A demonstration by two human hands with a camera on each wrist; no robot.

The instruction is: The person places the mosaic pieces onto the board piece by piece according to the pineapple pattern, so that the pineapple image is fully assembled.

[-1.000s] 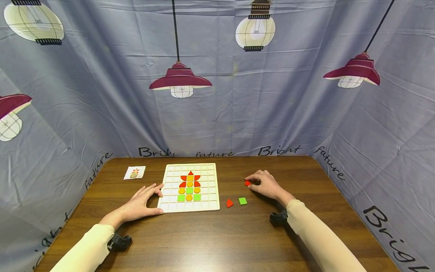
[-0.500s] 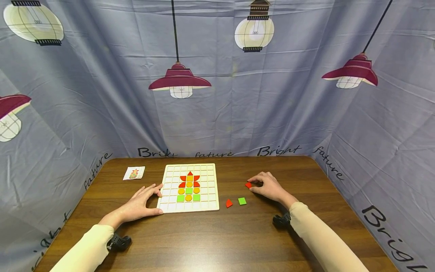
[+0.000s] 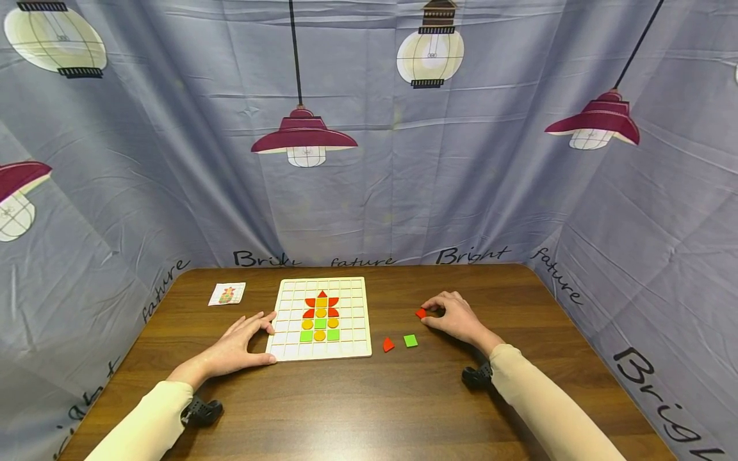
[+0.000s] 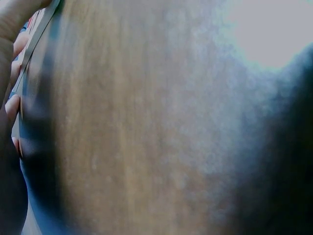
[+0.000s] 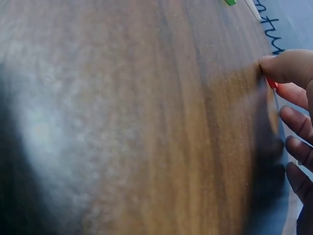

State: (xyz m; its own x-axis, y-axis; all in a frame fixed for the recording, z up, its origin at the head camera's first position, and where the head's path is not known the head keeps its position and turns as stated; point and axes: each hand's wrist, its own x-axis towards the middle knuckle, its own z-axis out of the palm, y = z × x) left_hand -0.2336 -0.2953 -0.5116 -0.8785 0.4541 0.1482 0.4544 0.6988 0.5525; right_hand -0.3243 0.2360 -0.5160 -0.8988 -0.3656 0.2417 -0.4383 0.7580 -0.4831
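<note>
Head view: pinching a small red piece (image 3: 421,313) with the right hand (image 3: 455,315), fingertips closed on it low over the table (image 3: 369,397), right of the board (image 3: 323,317). Bracing the board's left edge with the left hand (image 3: 239,346), fingers loosely spread, holding nothing. Worth lifting cleanly and squaring to a cell. Counting loose pieces nearby: one red triangle (image 3: 389,345), one green square (image 3: 410,340); one card (image 3: 227,294).

Left wrist: showing blurred wood only.

Right wrist: showing thumb and finger clamping the red piece (image 5: 272,84).
</note>
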